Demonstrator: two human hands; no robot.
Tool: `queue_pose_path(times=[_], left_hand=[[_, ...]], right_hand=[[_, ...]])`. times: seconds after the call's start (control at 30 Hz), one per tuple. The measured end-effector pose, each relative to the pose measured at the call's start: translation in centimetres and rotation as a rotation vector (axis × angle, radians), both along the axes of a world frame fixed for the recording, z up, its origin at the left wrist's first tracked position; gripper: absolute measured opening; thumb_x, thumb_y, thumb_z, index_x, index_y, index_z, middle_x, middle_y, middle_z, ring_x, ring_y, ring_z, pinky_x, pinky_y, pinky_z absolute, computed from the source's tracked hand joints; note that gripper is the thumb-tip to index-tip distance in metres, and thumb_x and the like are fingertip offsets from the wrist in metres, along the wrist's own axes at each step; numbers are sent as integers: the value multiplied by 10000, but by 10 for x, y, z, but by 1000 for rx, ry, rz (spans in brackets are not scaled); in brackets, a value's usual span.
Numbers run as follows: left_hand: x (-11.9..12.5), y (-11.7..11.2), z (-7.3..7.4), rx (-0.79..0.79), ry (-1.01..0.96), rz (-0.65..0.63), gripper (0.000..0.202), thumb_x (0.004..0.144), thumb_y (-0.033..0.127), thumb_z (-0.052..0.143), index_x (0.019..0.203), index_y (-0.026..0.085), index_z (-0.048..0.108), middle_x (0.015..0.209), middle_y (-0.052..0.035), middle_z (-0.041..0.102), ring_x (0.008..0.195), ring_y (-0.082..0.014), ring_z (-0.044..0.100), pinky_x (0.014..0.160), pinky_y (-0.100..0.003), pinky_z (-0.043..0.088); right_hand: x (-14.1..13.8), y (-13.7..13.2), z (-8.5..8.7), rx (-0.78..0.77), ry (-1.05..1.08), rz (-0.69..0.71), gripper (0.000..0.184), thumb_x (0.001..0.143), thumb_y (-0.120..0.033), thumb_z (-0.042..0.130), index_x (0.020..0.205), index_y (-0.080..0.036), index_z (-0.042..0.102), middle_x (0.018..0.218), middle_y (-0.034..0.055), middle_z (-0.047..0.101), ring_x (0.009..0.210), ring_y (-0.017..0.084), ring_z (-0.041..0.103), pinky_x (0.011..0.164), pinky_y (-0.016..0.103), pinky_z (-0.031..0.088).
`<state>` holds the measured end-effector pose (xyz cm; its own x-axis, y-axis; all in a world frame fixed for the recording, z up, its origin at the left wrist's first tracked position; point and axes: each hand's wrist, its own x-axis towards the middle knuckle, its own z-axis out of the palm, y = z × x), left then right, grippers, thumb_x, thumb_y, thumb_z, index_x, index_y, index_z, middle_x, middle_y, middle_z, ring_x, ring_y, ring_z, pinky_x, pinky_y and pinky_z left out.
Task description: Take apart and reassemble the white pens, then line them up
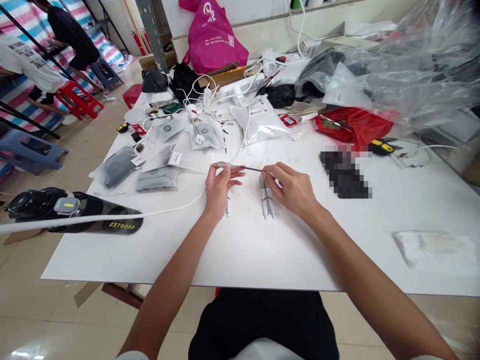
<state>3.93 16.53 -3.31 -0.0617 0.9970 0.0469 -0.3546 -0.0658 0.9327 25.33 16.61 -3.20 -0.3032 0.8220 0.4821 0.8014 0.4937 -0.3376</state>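
Note:
My left hand (218, 187) pinches a silver-grey pen barrel (224, 165) between thumb and forefinger, its other fingers loosely extended. A thin dark rod, apparently a pen refill (252, 169), runs from the barrel's right end to my right hand (290, 187). The fingertips of that hand are closed on the rod's far end. Both hands are just above the white table. Below my right fingers lie several silver pens (267, 205) side by side. Another slim silver pen (228, 206) lies beneath my left hand, partly hidden by it.
A black bottle (75, 212) lies at the left, with a white cable (165, 212) passing over it. Bagged packages (157, 179), tangled cables and a white pouch (258, 120) crowd the back. On the right are a pixelated dark object (345, 175) and a clear packet (435, 249). Two people sit far left.

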Motion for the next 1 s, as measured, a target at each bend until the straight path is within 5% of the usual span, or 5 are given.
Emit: queue_pose_path(times=[0.37, 0.6, 0.73, 1.0], left_hand=[[-1, 1, -4, -29, 29, 15, 392, 872, 524, 846, 1044, 214, 681, 1059, -75, 779, 1006, -211, 760, 750, -268, 581], [4, -3, -4, 12, 142, -90, 300, 837, 443, 883, 1006, 212, 794, 983, -59, 768, 969, -200, 729, 756, -275, 585], [6, -5, -3, 44, 157, -145, 286, 846, 448, 877, 992, 210, 815, 1054, -72, 772, 954, -198, 716, 749, -291, 588], [6, -6, -4, 62, 180, -169, 269, 865, 454, 858, 998, 222, 826, 1084, -70, 781, 959, -201, 724, 764, -298, 586]], right_hand=[[-2, -2, 0, -7, 19, 20, 353, 1142, -415, 397, 1138, -237, 701, 940, 47, 721, 620, 142, 564, 551, 305, 320], [-10, -6, -6, -67, 65, 104, 301, 1121, -457, 449, 1264, -238, 598, 1048, 73, 761, 736, 186, 706, 586, 299, 406], [-14, -8, -10, -138, 133, 107, 272, 1097, -491, 488, 1171, -232, 531, 968, 81, 767, 747, 229, 728, 584, 307, 436], [-13, -8, -7, -79, 47, 134, 268, 1144, -424, 384, 1187, -244, 579, 1037, 71, 744, 737, 195, 672, 578, 304, 381]])
